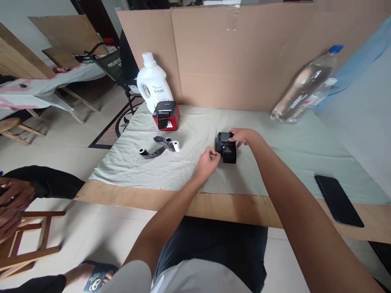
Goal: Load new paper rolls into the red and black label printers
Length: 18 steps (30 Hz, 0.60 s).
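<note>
A small black printer (226, 137) stands on the cloth in front of me, a shiny dark strip (229, 154) hanging down its front. My right hand (245, 135) grips its right upper edge, with the fingertips partly hidden against it. At its lower left side, my left hand (208, 163) is closed in a pinch; whatever lies between the fingertips is too small to make out. Farther left sits a red and black printer (172, 118) with a similar dark strip out of its front. Small rolls of dark paper (154, 154), partly unrolled, lie before it.
Behind the red printer stands a white detergent bottle (157, 83). Two clear bottles (308, 83) lean at the right against a cardboard screen (244, 61). A black phone (338, 200) lies at the table's right front edge. Another person's hand (15, 203) shows at far left.
</note>
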Each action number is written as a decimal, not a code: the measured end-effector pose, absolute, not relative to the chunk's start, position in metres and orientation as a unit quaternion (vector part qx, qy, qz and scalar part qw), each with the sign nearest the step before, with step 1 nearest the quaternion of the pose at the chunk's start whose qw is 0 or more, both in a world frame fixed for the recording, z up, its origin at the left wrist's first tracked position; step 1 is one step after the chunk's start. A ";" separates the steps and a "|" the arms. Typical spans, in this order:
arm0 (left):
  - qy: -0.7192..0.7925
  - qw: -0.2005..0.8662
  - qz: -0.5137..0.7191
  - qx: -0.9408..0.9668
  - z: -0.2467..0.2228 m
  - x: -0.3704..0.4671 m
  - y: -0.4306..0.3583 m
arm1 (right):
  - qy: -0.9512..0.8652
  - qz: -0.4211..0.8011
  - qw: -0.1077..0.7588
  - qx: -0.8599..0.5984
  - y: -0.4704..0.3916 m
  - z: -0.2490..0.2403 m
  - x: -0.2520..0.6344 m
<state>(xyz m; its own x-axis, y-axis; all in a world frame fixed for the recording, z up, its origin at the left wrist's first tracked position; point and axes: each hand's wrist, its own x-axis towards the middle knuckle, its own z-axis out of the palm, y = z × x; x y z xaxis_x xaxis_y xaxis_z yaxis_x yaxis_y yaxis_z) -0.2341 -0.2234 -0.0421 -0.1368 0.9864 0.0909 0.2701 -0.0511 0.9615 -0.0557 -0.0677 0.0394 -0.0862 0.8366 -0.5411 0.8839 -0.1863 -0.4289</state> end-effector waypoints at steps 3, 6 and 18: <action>0.571 0.357 0.505 0.540 -0.031 -0.241 -0.180 | 0.642 -0.354 0.043 0.679 -0.062 0.036 -0.060; 0.563 0.462 0.458 0.510 -0.021 -0.240 -0.138 | 0.666 -0.337 0.044 0.664 -0.051 0.026 -0.062; 0.546 0.551 0.418 0.473 -0.025 -0.231 -0.124 | 0.645 -0.445 -0.074 0.617 -0.049 0.003 -0.022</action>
<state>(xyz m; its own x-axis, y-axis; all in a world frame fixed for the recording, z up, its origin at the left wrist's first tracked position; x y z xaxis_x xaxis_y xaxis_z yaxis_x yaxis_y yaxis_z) -0.2306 -0.1240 -0.0247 0.0550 0.9768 -0.2071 0.0552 0.2041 0.9774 -0.0225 -0.0488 0.0025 -0.2287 0.8614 -0.4536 0.7302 -0.1564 -0.6651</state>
